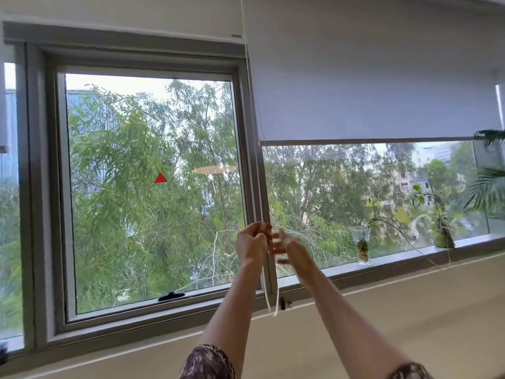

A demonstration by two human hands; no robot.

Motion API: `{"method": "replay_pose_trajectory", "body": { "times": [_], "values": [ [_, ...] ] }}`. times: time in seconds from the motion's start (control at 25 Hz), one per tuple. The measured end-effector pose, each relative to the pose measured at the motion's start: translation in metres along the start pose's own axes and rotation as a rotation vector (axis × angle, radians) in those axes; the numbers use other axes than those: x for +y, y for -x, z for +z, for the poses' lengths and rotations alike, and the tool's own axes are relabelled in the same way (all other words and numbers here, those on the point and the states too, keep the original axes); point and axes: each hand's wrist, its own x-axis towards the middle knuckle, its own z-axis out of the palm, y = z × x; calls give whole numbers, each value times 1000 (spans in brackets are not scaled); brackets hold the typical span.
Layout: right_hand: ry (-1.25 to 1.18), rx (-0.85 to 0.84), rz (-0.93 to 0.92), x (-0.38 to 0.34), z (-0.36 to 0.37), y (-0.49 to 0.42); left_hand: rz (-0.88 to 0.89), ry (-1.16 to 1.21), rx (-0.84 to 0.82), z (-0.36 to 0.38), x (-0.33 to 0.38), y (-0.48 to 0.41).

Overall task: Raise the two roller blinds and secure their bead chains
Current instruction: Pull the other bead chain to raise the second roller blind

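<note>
A white roller blind point(377, 86) covers the upper half of the right window, its bottom rail point(366, 141) level with mid-glass. The left window point(150, 187) stands uncovered, its blind rolled up near the top. A white bead chain point(259, 187) hangs down along the post between the two windows and loops near the sill. My left hand point(252, 242) is closed around the chain at about sill-plus-a-forearm height. My right hand point(284, 247) is right beside it, blurred, fingers spread near the chain's other strand; whether it grips the chain I cannot tell.
A glass vase with a cutting point(363, 248) and a trailing pot plant point(441, 228) stand on the right sill. Palm fronds point(489, 187) reach in at the far right. A black window latch point(170, 295) sits at the left window's bottom, and a small chain clip point(284, 303) below the post.
</note>
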Motion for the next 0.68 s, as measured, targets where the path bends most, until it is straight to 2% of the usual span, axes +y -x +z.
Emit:
{"method": "replay_pose_trajectory", "body": {
  "times": [0.24, 0.4, 0.52, 0.68],
  "values": [
    [-41, 126, -147, -82, 16, -39, 110, -19, 8, 7, 2, 9],
    [-153, 149, -161, -92, 30, -48, 230, -152, -13, 2, 5, 9],
    [-75, 209, -184, -85, 39, -43, 262, -224, -96, -5, 2, 3],
    [27, 221, -214, -44, 44, -27, 178, -367, -299, -22, -20, -2]
  ]
}}
